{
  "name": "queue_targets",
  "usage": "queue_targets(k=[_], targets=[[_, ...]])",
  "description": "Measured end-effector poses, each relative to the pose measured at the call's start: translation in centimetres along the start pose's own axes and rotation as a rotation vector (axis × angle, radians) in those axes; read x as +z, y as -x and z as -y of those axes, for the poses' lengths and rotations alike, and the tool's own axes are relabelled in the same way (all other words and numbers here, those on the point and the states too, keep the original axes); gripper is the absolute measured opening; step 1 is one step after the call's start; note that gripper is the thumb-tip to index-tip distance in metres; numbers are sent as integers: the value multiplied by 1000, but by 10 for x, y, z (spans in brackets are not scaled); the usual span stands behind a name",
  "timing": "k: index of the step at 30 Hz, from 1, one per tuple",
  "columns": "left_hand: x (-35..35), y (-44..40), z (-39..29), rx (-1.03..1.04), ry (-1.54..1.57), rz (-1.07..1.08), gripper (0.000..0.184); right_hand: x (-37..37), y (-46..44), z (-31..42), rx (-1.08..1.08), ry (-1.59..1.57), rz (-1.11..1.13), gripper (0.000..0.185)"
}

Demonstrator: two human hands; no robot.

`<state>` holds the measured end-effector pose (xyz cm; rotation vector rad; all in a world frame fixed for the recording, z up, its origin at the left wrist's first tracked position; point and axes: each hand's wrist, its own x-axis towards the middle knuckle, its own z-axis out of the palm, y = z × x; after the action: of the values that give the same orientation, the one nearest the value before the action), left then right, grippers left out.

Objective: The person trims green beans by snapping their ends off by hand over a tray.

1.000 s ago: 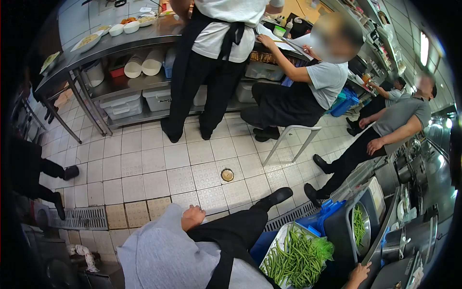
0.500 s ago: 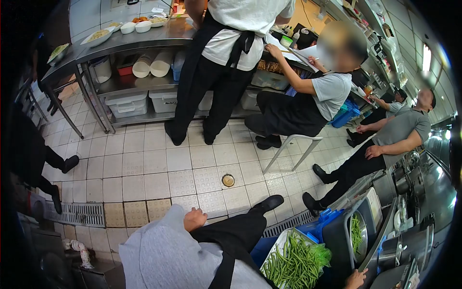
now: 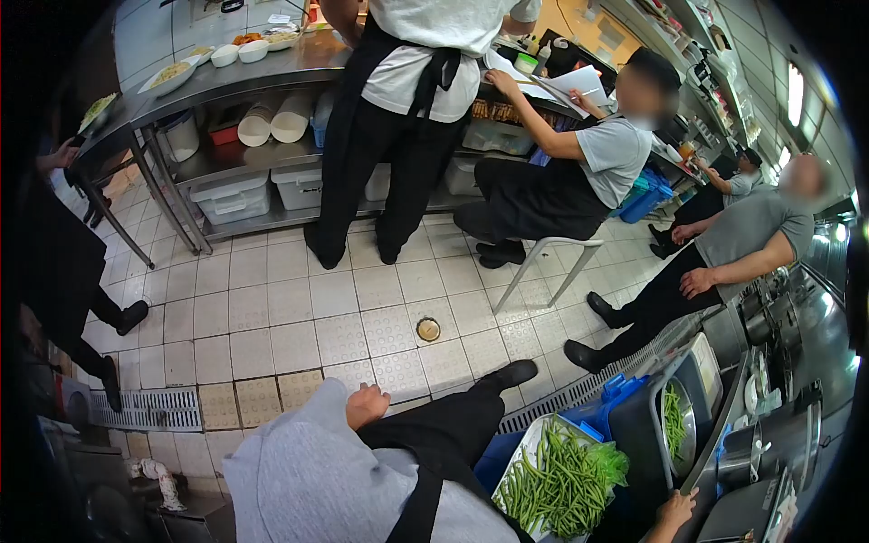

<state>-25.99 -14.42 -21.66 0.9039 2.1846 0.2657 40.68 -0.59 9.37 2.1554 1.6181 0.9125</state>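
My left hand (image 3: 367, 405) rests on my black-clad thigh, its fingers loosely bent and apart, holding nothing. At the lower right, my right hand (image 3: 675, 511) lies against the metal counter edge (image 3: 711, 460), fingers apart. Between my hands, nearer the right one, a white tray (image 3: 503, 489) carries a heap of green beans (image 3: 561, 484). A green mesh bag (image 3: 612, 463) lies at the heap's right side. More beans sit in a metal bowl (image 3: 689, 434) beyond the tray, inside a grey bin.
A standing person (image 3: 421, 54) faces the steel counter (image 3: 208, 84). Beside them, a seated person (image 3: 615, 154) holds a pen over papers. Another person (image 3: 751, 235) leans at the right; one more (image 3: 63, 262) stands at the left. A drain (image 3: 428, 329) marks the tiled floor.
The view has shifted slightly and back. The person at the left has come further into view, with a hand now showing near the counter. My hands stay in much the same places.
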Motion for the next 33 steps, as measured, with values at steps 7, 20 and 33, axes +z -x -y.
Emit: queue_targets(k=[7, 20, 33], targets=[[14, -9, 8, 8, 15, -16, 48, -21, 3, 6, 2, 23, 64, 20], [-12, 7, -4, 77, -49, 59, 47, -8, 0, 1, 18, -39, 39, 20], [14, -12, 12, 24, 49, 6, 47, -22, 3, 8, 10, -13, 63, 17]])
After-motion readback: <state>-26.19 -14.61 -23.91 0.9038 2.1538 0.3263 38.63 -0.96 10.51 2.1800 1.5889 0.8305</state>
